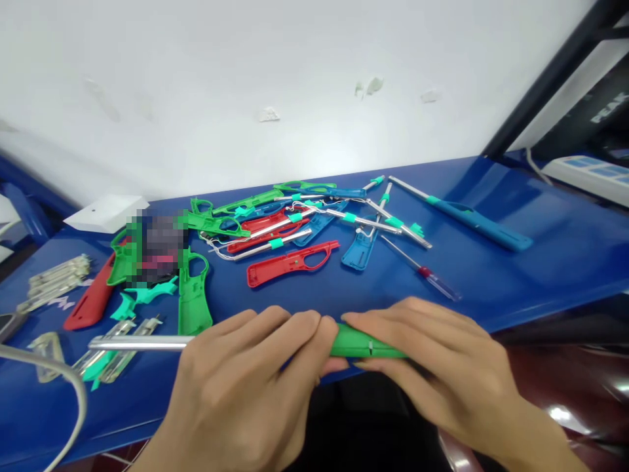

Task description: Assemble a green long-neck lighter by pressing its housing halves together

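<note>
Green lighter (371, 344) is held over the near edge of the blue table (531, 288); the left hand (250, 387) wraps its fingers around the middle, the right hand (442, 354) grips the handle end. Beyond lie a screwdriver (435, 280) and, farther, a blue lighter (472, 221).

On the counter (540, 275) I see a screwdriver (437, 282) beyond my right grip (442, 360), a lighter (484, 221) behind it, casing halves (270, 270) and tubes (295, 237) heaped beyond my left grip (250, 387), a box (108, 214) farther left.
</note>
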The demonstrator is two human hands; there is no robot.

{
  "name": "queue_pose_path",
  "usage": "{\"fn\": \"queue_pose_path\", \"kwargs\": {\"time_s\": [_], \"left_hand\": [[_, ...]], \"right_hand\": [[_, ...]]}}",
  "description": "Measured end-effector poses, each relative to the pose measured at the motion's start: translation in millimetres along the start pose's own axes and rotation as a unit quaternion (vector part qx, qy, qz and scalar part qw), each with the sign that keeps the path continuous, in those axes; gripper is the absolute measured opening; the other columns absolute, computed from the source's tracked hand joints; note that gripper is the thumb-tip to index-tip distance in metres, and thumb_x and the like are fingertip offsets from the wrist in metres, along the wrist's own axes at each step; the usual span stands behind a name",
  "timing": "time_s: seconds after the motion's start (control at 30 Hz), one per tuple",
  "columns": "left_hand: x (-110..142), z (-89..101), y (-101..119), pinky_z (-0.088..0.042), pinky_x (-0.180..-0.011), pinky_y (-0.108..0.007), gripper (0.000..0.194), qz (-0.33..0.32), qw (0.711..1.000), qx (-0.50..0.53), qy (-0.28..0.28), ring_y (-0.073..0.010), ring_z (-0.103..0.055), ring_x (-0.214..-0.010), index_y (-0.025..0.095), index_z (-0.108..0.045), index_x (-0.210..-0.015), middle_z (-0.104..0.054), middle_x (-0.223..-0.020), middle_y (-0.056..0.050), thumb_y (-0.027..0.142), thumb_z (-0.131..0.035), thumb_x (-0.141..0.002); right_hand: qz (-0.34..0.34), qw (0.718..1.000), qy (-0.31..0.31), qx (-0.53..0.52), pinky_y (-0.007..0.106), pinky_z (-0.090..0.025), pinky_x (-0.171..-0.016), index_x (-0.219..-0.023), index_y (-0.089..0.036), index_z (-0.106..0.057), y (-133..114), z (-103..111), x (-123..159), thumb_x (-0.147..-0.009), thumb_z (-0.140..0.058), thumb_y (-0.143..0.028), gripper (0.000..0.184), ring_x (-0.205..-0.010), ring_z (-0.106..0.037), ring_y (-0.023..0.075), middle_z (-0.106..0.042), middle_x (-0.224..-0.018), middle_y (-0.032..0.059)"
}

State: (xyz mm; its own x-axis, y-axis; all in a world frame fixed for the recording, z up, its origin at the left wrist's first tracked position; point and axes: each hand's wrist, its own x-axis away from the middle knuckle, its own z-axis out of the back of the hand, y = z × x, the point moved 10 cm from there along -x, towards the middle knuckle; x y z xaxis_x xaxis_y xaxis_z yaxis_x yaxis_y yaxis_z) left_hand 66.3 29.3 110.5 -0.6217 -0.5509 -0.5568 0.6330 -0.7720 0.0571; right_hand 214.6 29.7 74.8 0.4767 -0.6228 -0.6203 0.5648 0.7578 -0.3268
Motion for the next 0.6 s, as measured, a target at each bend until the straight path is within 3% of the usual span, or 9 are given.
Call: {"fn": "queue_pose_path", "kwargs": {"time_s": [0.17, 0.27, 0.33, 0.37, 0.4, 0.43, 0.47, 0.53, 0.6], "left_hand": [[-3, 0.0, 5, -0.056, -0.06, -0.039, 0.023, -0.023, 0.999, -0.002, 0.034, -0.0196, -0.079, -0.076, 0.016, -0.075, -0.116, -0.087, -0.102, 0.0, 0.004, -0.064, -0.1], [-2, 6.2, 6, -0.057, -0.097, -0.047, 0.028, -0.002, 0.998, -0.056, 0.043, -0.0284, -0.08, -0.112, 0.021, -0.073, -0.134, -0.085, -0.129, -0.004, 0.019, -0.073, -0.106], [3, 17.4, 1, -0.046, -0.116, -0.058, 0.04, 0.047, 0.993, -0.084, 0.065, -0.0381, -0.065, -0.139, 0.028, -0.068, -0.147, -0.075, -0.149, -0.008, 0.033, -0.073, -0.108], [7, 27.6, -5, -0.046, -0.116, -0.059, 0.038, 0.09, 0.988, -0.079, 0.101, -0.0384, -0.061, -0.141, 0.032, -0.068, -0.146, -0.074, -0.147, -0.006, 0.032, -0.068, -0.108], [10, 34.5, -5, -0.052, -0.108, -0.053, 0.034, 0.095, 0.985, -0.06, 0.13, -0.0336, -0.065, -0.132, 0.036, -0.07, -0.142, -0.076, -0.137, -0.003, 0.032, -0.064, -0.108], [15, 38.4, -16, -0.056, -0.102, -0.047, 0.03, 0.154, 0.976, -0.022, 0.153, -0.0284, -0.069, -0.121, 0.04, -0.074, -0.132, -0.077, -0.127, 0.0, 0.027, -0.063, -0.107], [18, 35.6, -28, -0.06, -0.095, -0.043, 0.026, 0.211, 0.964, 0.032, 0.157, -0.0242, -0.072, -0.108, 0.04, -0.078, -0.12, -0.077, -0.118, 0.003, 0.024, -0.064, -0.106], [17, 21.3, -43, -0.066, -0.083, -0.038, 0.022, 0.279, 0.936, 0.15, 0.154, -0.0227, -0.078, -0.095, 0.035, -0.081, -0.123, -0.082, -0.116, 0.001, 0.033, -0.07, -0.103], [11, -2.1, -53, -0.065, -0.067, -0.03, 0.018, 0.322, 0.884, 0.31, 0.137, -0.0194, -0.078, -0.078, 0.027, -0.083, -0.113, -0.084, -0.098, 0.0, 0.036, -0.074, -0.101]], "right_hand": [[-0.042, 0.994, 0.068, -0.077, 0.024, -0.069, -0.094, -0.136, -0.029, -0.079, 9, 10, 5, -0.096, -0.08, -0.009, 0.044, -0.096, -0.087, 0.0174, -0.089, -0.118, -0.0036], [-0.114, 0.979, 0.104, -0.134, 0.028, -0.072, -0.089, -0.125, -0.038, -0.086, 24, 15, 6, -0.092, -0.087, -0.017, 0.038, -0.092, -0.088, 0.0216, -0.089, -0.114, -0.0054], [-0.186, 0.96, 0.12, -0.171, 0.024, -0.071, -0.075, -0.113, -0.036, -0.088, 36, 17, 6, -0.096, -0.086, -0.025, 0.02, -0.077, -0.086, 0.0195, -0.089, -0.097, -0.0039], [-0.227, 0.946, 0.122, -0.197, 0.021, -0.068, -0.066, -0.106, -0.033, -0.089, 42, 15, 6, -0.099, -0.084, -0.029, 0.009, -0.067, -0.083, 0.0173, -0.087, -0.085, -0.0032], [-0.265, 0.929, 0.118, -0.229, 0.018, -0.064, -0.056, -0.1, -0.03, -0.088, 48, 11, 7, -0.102, -0.081, -0.034, 0.009, -0.057, -0.077, 0.0153, -0.083, -0.073, -0.0028], [-0.297, 0.911, 0.108, -0.264, 0.017, -0.059, -0.048, -0.094, -0.028, -0.087, 51, 5, 8, -0.104, -0.078, -0.041, 0.019, -0.05, -0.072, 0.014, -0.078, -0.065, -0.0022], [-0.324, 0.892, 0.095, -0.302, 0.017, -0.055, -0.043, -0.09, -0.025, -0.086, 53, -2, 10, -0.106, -0.076, -0.047, 0.029, -0.046, -0.068, 0.0135, -0.074, -0.061, -0.0013], [-0.359, 0.853, 0.068, -0.371, 0.018, -0.053, -0.04, -0.089, -0.022, -0.085, 53, -18, 12, -0.105, -0.074, -0.056, 0.039, -0.046, -0.065, 0.0133, -0.072, -0.061, 0.0008], [-0.381, 0.819, 0.046, -0.427, 0.017, -0.05, -0.039, -0.09, -0.02, -0.084, 48, -33, 15, -0.101, -0.077, -0.06, 0.042, -0.046, -0.062, 0.0122, -0.069, -0.062, 0.0011]]}}
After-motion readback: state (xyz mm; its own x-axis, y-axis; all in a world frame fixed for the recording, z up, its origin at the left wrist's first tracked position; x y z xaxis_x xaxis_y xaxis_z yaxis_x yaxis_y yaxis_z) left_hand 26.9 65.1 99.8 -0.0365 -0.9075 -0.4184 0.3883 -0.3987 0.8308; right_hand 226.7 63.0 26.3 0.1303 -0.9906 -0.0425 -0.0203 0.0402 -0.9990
